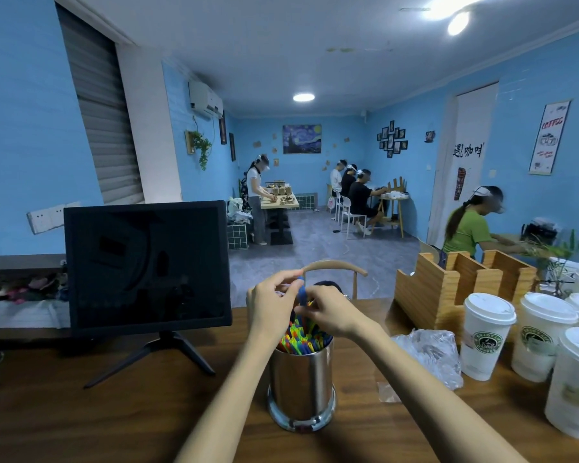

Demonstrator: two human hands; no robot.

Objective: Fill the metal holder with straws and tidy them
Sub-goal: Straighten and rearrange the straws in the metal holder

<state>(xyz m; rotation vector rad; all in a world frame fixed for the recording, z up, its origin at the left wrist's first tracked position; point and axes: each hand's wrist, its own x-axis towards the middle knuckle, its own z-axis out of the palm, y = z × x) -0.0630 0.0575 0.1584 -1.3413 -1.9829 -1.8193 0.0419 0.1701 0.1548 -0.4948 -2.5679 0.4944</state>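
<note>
My left hand (270, 297) and right hand (328, 310) pinch a blue plastic straw (302, 292) above the shiny cylindrical metal holder (302, 382) on the wooden bench (114, 412). I should lower it upright among the coloured straws (300, 339).

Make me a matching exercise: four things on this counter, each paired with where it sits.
Things:
1. metal holder
2. monitor
3. paper cups
4. wooden organizer

Places:
A. far left, on a tripod stand
B. centre, under both hands
C. back right, behind the cups
D. front right edge

Pairs: 1-B, 2-A, 3-D, 4-C
</note>
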